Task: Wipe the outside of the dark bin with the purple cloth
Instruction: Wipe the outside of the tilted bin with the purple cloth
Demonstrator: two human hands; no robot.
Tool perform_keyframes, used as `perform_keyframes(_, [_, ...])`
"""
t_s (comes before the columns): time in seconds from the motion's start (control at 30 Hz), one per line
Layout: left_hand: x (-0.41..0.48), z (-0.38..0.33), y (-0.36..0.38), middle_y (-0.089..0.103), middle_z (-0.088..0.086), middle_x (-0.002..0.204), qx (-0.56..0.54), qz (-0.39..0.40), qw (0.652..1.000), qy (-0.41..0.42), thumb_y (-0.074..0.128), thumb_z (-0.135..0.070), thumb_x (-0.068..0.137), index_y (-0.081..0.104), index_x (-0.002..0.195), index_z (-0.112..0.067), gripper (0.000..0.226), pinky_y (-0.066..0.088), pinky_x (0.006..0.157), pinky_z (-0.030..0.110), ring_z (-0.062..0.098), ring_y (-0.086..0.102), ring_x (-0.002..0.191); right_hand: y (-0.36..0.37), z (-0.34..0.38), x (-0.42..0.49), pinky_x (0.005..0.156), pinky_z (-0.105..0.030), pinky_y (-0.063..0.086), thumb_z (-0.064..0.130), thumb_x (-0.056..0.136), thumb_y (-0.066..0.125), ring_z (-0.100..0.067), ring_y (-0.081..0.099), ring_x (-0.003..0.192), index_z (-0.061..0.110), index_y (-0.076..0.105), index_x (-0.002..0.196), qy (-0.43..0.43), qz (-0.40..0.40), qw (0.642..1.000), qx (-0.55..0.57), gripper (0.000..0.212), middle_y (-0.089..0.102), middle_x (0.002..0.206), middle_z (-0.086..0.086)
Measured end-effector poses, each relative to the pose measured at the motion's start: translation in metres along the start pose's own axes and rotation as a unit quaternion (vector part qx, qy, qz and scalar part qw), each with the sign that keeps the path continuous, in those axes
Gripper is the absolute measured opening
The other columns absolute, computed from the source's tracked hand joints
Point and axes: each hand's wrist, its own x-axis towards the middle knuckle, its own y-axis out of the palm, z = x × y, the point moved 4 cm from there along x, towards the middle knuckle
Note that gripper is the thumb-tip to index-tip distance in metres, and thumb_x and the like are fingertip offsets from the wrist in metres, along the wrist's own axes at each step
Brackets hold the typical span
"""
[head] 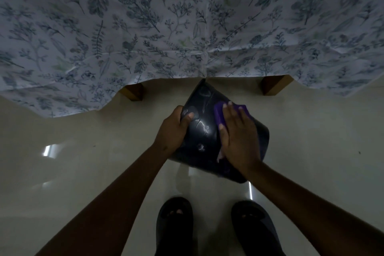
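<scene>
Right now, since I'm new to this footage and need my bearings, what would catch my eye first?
The dark bin, tilted over the pale floor in the middle, stands out: the left hand grips its side while the right hand presses the purple cloth flat on its outside. Behind it a leaf-printed tablecloth fills the upper half, and two black slippers stand at the bottom edge.

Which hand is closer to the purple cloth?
Right. The right hand lies flat on top of the purple cloth, pressing it against the bin. The left hand grips the bin's other side, not touching the cloth.
</scene>
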Motion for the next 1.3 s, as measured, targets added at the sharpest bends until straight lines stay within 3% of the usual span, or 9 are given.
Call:
perform_keyframes(0.17, [0.006,-0.006,0.003,0.064,-0.003,0.099,0.007,0.007,1.0,0.016,0.041,-0.036,0.101,0.054,0.112,-0.017,0.026,0.042,0.065,0.016,0.012,0.061,0.084,0.013,0.031,-0.034,0.117,-0.048,0.014,0.04,0.098,0.026,-0.025,0.002,0.148,0.022,0.015,0.152,-0.102,0.038,0.993,-0.04,0.057,0.014,0.16,0.0])
perform_keyframes(0.23, [0.008,-0.005,0.003,0.061,-0.007,0.091,0.001,0.023,1.0,0.012,0.041,-0.036,0.101,0.052,0.107,-0.02,0.02,0.039,0.062,0.011,0.003,0.058,0.077,0.009,0.03,-0.014,0.117,-0.046,0.015,0.039,0.1,0.025,-0.024,0.007,0.148,0.024,0.016,0.151,-0.097,0.035,0.994,-0.029,0.054,0.017,0.16,0.0])
perform_keyframes(0.43, [0.012,-0.004,0.001,0.062,0.001,0.099,-0.007,0.009,1.0,0.007,0.043,-0.033,0.1,0.054,0.111,-0.012,0.026,0.042,0.068,0.024,0.018,0.059,0.089,-0.007,-0.001,0.059,0.113,-0.038,0.029,0.031,0.102,0.029,-0.028,0.041,0.135,0.009,0.038,0.143,0.047,0.011,0.995,0.087,0.048,0.043,0.147,-0.013])
perform_keyframes(0.73, [0.009,-0.003,0.0,0.066,0.005,0.102,-0.003,0.025,1.0,0.004,0.041,-0.034,0.101,0.055,0.111,-0.012,0.028,0.048,0.074,0.028,0.02,0.062,0.091,0.008,0.027,-0.021,0.116,-0.048,0.018,0.04,0.099,0.021,-0.027,0.007,0.148,0.022,0.02,0.15,-0.107,0.059,0.992,-0.039,0.054,0.02,0.159,-0.002])
perform_keyframes(0.83, [0.008,-0.004,-0.002,0.065,0.002,0.097,-0.011,0.025,1.0,0.014,0.043,-0.036,0.1,0.054,0.107,-0.015,0.024,0.046,0.069,0.022,0.018,0.062,0.088,0.001,0.023,0.019,0.114,-0.044,0.022,0.034,0.101,0.026,-0.027,0.021,0.145,0.02,0.026,0.149,-0.061,0.032,0.998,-0.011,0.049,0.028,0.156,-0.005])
perform_keyframes(0.97, [0.008,-0.006,-0.001,0.066,0.007,0.103,-0.009,0.018,1.0,0.007,0.042,-0.036,0.1,0.054,0.112,-0.012,0.028,0.049,0.08,0.035,0.022,0.063,0.092,-0.007,0.001,0.068,0.112,-0.034,0.026,0.029,0.103,0.028,-0.023,0.039,0.136,0.013,0.038,0.145,0.035,0.044,0.992,0.11,0.045,0.043,0.148,-0.009])
perform_keyframes(1.1, [0.007,0.002,-0.002,0.065,0.003,0.099,-0.003,0.011,1.0,-0.004,0.043,-0.034,0.1,0.055,0.11,-0.011,0.027,0.046,0.068,0.021,0.02,0.062,0.09,0.001,0.012,0.026,0.116,-0.046,0.023,0.035,0.101,0.024,-0.026,0.025,0.144,0.017,0.029,0.148,-0.026,0.046,0.998,0.019,0.051,0.032,0.155,-0.006])
perform_keyframes(1.2, [0.007,0.002,-0.002,0.067,0.008,0.103,-0.005,0.011,1.0,-0.005,0.042,-0.036,0.1,0.055,0.111,-0.011,0.03,0.052,0.08,0.037,0.023,0.064,0.092,0.011,0.031,-0.029,0.116,-0.047,0.014,0.039,0.099,0.021,-0.027,0.004,0.148,0.022,0.021,0.15,-0.107,0.08,0.99,-0.041,0.053,0.017,0.16,-0.001])
perform_keyframes(1.3, [0.004,-0.001,-0.002,0.068,0.009,0.102,-0.005,0.017,1.0,0.006,0.041,-0.037,0.1,0.054,0.11,-0.01,0.031,0.052,0.083,0.041,0.024,0.065,0.09,0.008,0.033,-0.029,0.116,-0.045,0.014,0.039,0.099,0.021,-0.025,0.004,0.148,0.024,0.021,0.151,-0.112,0.076,0.99,-0.028,0.054,0.017,0.16,0.001])
